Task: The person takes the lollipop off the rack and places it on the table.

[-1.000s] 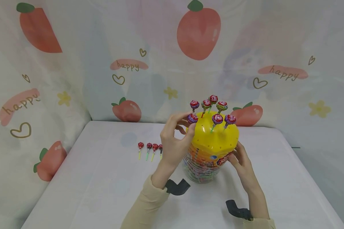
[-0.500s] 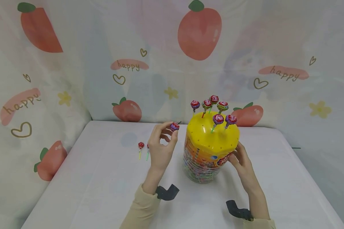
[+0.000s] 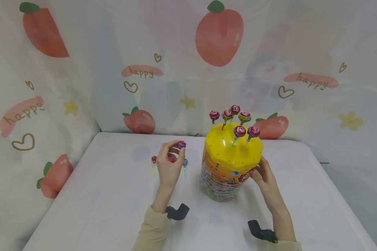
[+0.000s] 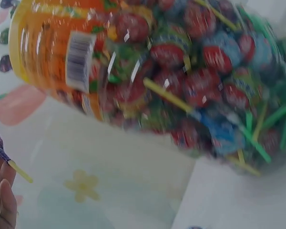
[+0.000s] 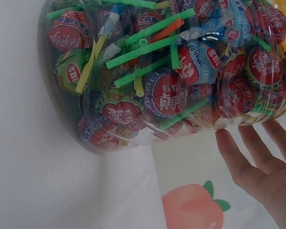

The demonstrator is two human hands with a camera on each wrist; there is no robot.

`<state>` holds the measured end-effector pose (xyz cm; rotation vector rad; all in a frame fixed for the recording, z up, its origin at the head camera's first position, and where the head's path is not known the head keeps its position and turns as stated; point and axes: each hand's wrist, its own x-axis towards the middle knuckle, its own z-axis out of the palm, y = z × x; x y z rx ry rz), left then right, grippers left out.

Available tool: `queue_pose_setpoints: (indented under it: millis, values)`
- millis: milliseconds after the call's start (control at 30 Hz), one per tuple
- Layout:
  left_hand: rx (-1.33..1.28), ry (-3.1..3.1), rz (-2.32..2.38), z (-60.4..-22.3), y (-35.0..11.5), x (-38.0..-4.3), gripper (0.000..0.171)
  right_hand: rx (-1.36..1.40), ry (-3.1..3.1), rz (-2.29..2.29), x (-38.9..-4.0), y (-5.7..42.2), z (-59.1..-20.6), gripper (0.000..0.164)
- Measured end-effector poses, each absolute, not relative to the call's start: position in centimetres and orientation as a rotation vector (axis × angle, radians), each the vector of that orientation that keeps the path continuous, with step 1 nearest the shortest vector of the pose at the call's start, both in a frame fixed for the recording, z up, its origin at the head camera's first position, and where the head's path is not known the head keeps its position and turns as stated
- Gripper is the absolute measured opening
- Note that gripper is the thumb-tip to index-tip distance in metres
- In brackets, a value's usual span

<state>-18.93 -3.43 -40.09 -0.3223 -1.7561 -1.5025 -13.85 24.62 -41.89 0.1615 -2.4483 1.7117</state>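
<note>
My left hand point(image 3: 169, 168) pinches a purple-wrapped lollipop point(image 3: 182, 144) between thumb and fingertips, left of the jar. Its yellow stick point(image 4: 20, 171) shows in the left wrist view. Below and behind this hand is a row of lollipops, with a red one point(image 3: 154, 159) and a blue one point(image 3: 185, 162) at either side; the hand hides part of the row. The clear jar point(image 3: 220, 188), packed with lollipops, stands under a yellow lid point(image 3: 227, 150). Several lollipops point(image 3: 239, 131) rise from holes in that lid. With extended fingers, my right hand point(image 3: 266, 179) touches the jar's right side.
A white-covered table point(image 3: 97, 202) holds everything. Behind it hangs a fruit-printed curtain point(image 3: 176, 42), close to the table's back edge. Each wrist wears a black strap piece point(image 3: 177, 212).
My left hand has moved left and down from the lid's left edge with the lollipop, over to the row on the table. My right hand has stayed at the jar.
</note>
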Motion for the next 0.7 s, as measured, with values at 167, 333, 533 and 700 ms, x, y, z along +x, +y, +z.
queue_pose_setpoints:
  millis: [167, 333, 533, 700]
  values:
    - [-0.267, -1.792, -1.484, -40.0, -4.6, -19.0, 0.023, 0.136, -2.467, 1.700, -13.7, 24.6, -41.9, 0.058]
    - [-0.209, -1.863, -1.483, -42.6, -6.7, -21.0, 0.025, 0.108, -2.490, 1.676, -13.6, 24.6, -41.9, 0.059]
    - [-0.127, -1.981, -1.440, -44.0, -9.7, -21.8, 0.024, 0.143, -2.469, 1.683, -13.7, 24.6, -41.9, 0.058]
    - [0.002, -2.027, -1.445, -44.9, -11.5, -22.3, 0.023, 0.144, -2.473, 1.663, -13.7, 24.6, -41.9, 0.058]
